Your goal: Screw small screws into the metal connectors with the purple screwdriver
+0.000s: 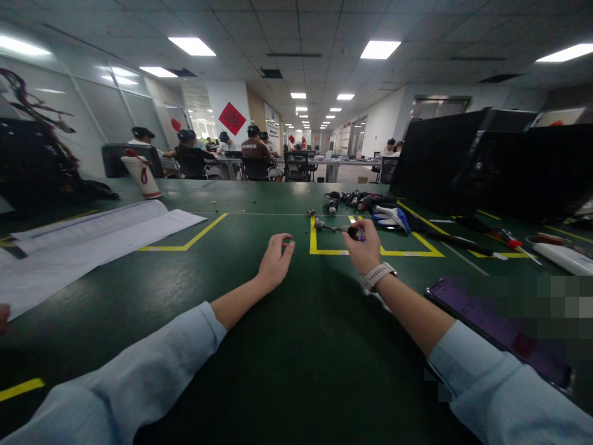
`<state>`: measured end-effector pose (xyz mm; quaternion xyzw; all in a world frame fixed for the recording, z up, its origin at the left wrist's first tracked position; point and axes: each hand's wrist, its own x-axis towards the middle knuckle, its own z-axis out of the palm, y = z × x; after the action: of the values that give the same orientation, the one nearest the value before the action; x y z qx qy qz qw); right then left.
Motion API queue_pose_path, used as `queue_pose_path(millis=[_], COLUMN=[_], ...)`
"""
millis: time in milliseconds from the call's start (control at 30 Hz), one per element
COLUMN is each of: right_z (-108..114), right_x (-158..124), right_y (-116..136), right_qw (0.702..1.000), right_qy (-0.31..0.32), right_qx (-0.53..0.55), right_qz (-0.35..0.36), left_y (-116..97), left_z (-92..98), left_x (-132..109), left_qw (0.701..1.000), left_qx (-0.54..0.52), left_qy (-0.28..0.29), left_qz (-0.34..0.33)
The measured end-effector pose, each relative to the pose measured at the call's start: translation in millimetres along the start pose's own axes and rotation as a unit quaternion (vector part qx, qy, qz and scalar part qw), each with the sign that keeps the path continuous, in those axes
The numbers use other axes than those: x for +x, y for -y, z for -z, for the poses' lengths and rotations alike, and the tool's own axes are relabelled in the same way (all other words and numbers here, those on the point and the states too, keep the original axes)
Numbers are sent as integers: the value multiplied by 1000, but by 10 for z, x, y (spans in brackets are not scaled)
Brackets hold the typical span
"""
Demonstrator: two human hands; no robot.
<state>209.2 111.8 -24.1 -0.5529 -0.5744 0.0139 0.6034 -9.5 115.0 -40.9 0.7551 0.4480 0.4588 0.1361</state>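
My right hand [364,248] is closed round a small dark tool with a purple grip [356,232], its metal tip pointing left toward a small grey metal part [319,224] inside a yellow taped box. A pale watch [378,274] sits on that wrist. My left hand [277,259] rests on the green table [296,346] a little to the left, fingers curled loosely with thumb and forefinger apart, holding nothing that shows.
Another small metal part [311,212], a heap of dark parts and cables [354,199], a blue-white glove [393,217], screwdrivers [507,237], black monitors [491,164], a phone [500,327] at right. White paper sheets [88,238] and a cup [142,175] at left. People sit at far desks.
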Motion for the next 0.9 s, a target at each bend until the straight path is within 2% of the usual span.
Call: queue_pose_path(millis=[67, 133, 300, 667, 800, 900], right_z=[70, 132, 202, 216, 241, 215], right_x=[125, 204, 233, 163, 167, 141], right_y=[-223, -412, -634, -618, -490, -340], right_qw=[993, 987, 976, 959, 960, 963], right_qy=[-33, -50, -26, 80, 73, 89], right_qx=[-104, -135, -190, -256, -260, -255], right_qz=[-49, -76, -108, -93, -73, -21], left_y=[-10, -46, -117, -160, -157, -139], left_z=[-7, -12, -4, 30, 23, 10], left_x=[2, -5, -20, -23, -16, -7], left_qw=[1000, 998, 996, 994, 994, 994], left_qx=[9, 17, 36, 42, 45, 46], left_qy=[23, 50, 77, 97, 100, 102], left_qz=[-2, -19, -37, -8, -10, -16])
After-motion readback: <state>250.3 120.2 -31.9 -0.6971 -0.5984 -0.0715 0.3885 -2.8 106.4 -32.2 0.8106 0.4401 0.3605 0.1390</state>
